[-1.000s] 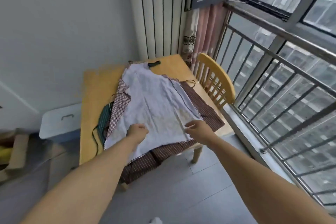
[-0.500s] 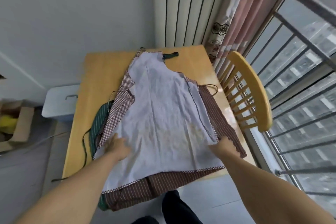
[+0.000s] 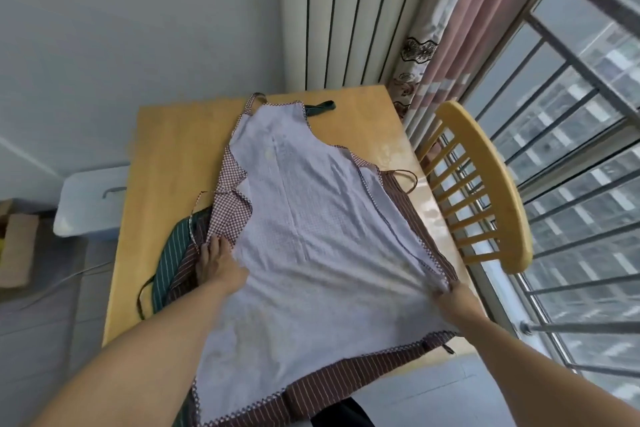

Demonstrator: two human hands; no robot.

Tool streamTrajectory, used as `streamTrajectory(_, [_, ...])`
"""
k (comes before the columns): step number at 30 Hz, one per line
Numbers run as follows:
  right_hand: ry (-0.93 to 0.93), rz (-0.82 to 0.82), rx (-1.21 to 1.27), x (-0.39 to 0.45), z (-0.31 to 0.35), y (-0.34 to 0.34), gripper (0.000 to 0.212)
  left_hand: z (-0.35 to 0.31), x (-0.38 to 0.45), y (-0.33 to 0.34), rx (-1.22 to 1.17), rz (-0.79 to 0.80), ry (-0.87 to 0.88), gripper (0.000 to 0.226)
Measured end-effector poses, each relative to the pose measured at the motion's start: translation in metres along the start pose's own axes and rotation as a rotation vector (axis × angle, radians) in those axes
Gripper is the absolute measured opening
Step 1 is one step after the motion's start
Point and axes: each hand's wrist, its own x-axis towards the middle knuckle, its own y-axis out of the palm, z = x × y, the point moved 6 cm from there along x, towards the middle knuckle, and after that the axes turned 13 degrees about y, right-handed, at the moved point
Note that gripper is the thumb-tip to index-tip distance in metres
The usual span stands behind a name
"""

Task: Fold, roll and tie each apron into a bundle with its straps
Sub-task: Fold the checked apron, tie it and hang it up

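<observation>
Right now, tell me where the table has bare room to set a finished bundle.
The table is bare along its left side, between the wall-side edge and the top apron, and in the far right corner by the curtain. The near half is crowded: stacked aprons reach both side edges and overhang the front.

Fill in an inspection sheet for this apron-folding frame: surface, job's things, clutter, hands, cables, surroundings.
Surface: wooden table, mostly covered by cloth.
Job's things: pale apron spread flat, inside up, on a brown striped apron and a green striped apron.
Clutter: nothing seen.
Hands: left hand on the pale apron's left edge; right hand pinches its right edge.
Cables: nothing seen.
Surroundings: wooden chair, window railing, curtain.
</observation>
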Motion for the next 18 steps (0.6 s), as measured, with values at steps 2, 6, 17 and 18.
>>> streamTrajectory(2, [0.035,-0.093,-0.011,0.004,-0.013,-0.033,0.024,-0.005,0.0,-0.004,-0.023,-0.013,0.009,0.096])
streamTrajectory(6, [-0.005,-0.179,-0.029,-0.007,-0.024,-0.081,0.022,-0.019,-0.009,-0.015,-0.051,-0.125,0.046,0.082])
streamTrajectory(17, [-0.692,0.348,-0.039,-0.221,0.101,0.088,0.037,0.034,-0.006,-0.004,-0.55,-0.104,-0.031,0.062])
streamTrajectory(18, [-0.763,0.324,-0.143,-0.237,0.105,0.112,0.043,0.037,-0.006,-0.002,-0.671,-0.085,-0.073,0.053])
